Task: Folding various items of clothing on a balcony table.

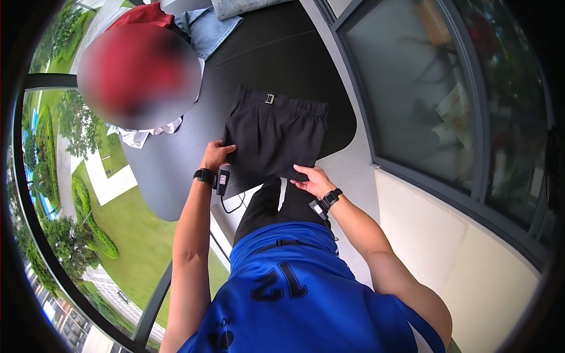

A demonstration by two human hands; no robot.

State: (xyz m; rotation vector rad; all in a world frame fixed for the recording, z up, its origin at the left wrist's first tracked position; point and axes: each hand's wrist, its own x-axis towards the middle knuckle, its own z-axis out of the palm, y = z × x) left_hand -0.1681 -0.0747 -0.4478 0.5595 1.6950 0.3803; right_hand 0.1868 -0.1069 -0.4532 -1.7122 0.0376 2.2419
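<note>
A pair of black shorts (pixel 273 132) lies spread over the near edge of the dark table (pixel 276 47). Its waistband, with a small metal buckle and a gathered elastic part, points away from me. My left hand (pixel 218 155) pinches the lower left side of the shorts, thumb on top. At the lower right hem, my right hand (pixel 313 181) grips the fabric between thumb and fingers. The fingers under the cloth are partly hidden. Each wrist wears a black strap with a small device.
Folded light-blue denim (pixel 210 29) and red cloth (pixel 138 16) lie at the table's far left. A blurred patch covers much of that side, with white fabric (pixel 138 137) showing below it. Framed glass (pixel 412 88) stands at right; windows onto greenery are at left.
</note>
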